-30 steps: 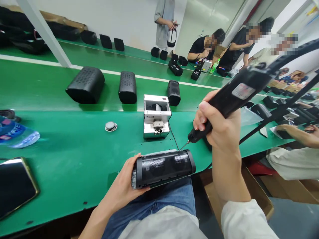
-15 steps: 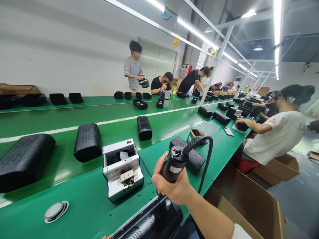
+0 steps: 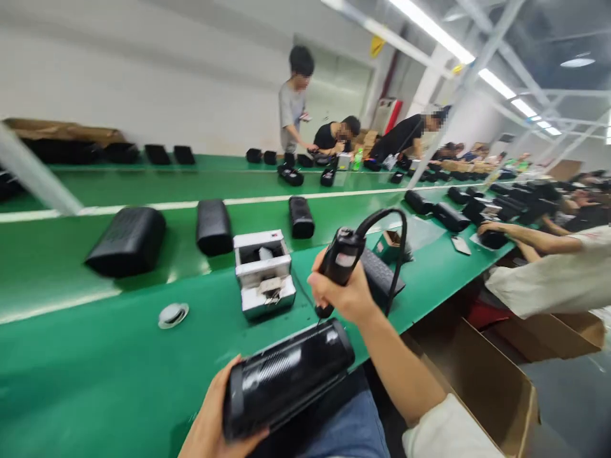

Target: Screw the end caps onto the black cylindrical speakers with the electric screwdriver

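Here's the black speaker [image 3: 286,375], lower middle of the frame, tilted over the tabletop's [image 3: 95,388] near edge, its long axis climbing from lower left to upper right. The left hand [image 3: 214,413] is nearest its lower-left end, thumb along the top, fingers tucked beneath: a firm cradle. Across at the other end, the right hand [image 3: 346,292] is wrapped tight round a corded driver [image 3: 341,254], with the speaker below it and to the left. The driver's thin bit points down at the far long rim; whether it touches, I can't tell. Just beyond sits the white-topped box [image 3: 265,299], hemming in the far side, with the cable [image 3: 398,261] looping right. Wider green spreads left around a silver disc [image 3: 172,315]; lower right, past the edge, an open carton [image 3: 506,381].
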Demonstrator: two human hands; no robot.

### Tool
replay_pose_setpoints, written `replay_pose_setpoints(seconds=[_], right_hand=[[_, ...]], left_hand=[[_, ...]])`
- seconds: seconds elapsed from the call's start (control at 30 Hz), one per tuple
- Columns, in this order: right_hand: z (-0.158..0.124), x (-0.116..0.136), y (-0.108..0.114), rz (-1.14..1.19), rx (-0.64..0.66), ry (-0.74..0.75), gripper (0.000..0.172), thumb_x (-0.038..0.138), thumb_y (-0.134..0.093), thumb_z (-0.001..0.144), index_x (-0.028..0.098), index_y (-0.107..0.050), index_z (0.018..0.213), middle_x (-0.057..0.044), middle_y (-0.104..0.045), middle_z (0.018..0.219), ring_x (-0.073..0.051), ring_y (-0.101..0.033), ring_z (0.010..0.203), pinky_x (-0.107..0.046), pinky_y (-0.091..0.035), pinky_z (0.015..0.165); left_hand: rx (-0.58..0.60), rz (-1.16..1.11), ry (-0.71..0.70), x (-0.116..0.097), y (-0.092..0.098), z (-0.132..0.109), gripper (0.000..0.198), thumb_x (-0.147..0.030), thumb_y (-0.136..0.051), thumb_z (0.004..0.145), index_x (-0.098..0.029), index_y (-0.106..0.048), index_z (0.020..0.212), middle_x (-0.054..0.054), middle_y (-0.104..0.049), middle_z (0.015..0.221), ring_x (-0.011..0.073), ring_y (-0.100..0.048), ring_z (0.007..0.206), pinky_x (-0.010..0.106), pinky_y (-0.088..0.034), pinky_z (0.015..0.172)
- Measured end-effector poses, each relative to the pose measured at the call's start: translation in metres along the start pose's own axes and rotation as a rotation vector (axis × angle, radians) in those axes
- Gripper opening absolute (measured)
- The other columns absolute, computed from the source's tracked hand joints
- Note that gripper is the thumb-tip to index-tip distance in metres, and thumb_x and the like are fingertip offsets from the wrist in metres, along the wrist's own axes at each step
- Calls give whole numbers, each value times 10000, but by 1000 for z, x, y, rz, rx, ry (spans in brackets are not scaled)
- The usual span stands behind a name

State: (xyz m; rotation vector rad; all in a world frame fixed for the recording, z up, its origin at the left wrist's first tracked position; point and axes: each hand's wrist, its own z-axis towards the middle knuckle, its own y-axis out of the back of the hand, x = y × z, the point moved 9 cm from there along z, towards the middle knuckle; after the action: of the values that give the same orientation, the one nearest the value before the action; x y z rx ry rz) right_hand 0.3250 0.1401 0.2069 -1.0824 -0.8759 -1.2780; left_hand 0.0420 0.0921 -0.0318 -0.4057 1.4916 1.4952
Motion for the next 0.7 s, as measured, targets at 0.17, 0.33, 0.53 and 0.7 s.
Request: replay_pose_setpoints(seconds=[0.17, 0.33, 0.53, 0.7], right_hand=[[14, 66, -21, -18, 79, 280, 275, 314, -905, 918, 234, -721, 1106, 95, -622, 604, -103, -537, 411, -236, -482, 418], [36, 92, -51, 22, -70, 536, 237, 316, -856, 958, 269, -629, 908, 103, -526, 595, -92, -520, 431, -249, -474, 449], [73, 42, -78, -66, -153, 422, 333, 426, -898, 888, 250, -621, 831, 65, -582, 680, -89, -523, 469, -280, -457, 441], [80, 35, -75, -104, -194, 408, 310, 403, -867, 910, 249, -607, 845, 67, -557, 701, -83, -498, 497, -272, -449, 447]], left_hand=[[59, -81, 57, -33, 1, -2, 1048, -248, -899, 825, -342, -331, 1701, 152, -516, 1710, 420, -569, 1575, 639, -501, 1301], [63, -128, 54, -41, 5, 0, 1092, -204, -936, 806, -336, -326, 1702, 166, -535, 1664, 413, -609, 1519, 631, -518, 1278], [71, -136, 51, -41, 3, -1, 1123, -211, -954, 807, -358, -303, 1710, 150, -513, 1683, 406, -580, 1549, 619, -505, 1294], [79, -145, 31, -40, 2, 0, 1134, -200, -953, 813, -364, -291, 1719, 151, -496, 1697, 410, -558, 1569, 622, -493, 1306]])
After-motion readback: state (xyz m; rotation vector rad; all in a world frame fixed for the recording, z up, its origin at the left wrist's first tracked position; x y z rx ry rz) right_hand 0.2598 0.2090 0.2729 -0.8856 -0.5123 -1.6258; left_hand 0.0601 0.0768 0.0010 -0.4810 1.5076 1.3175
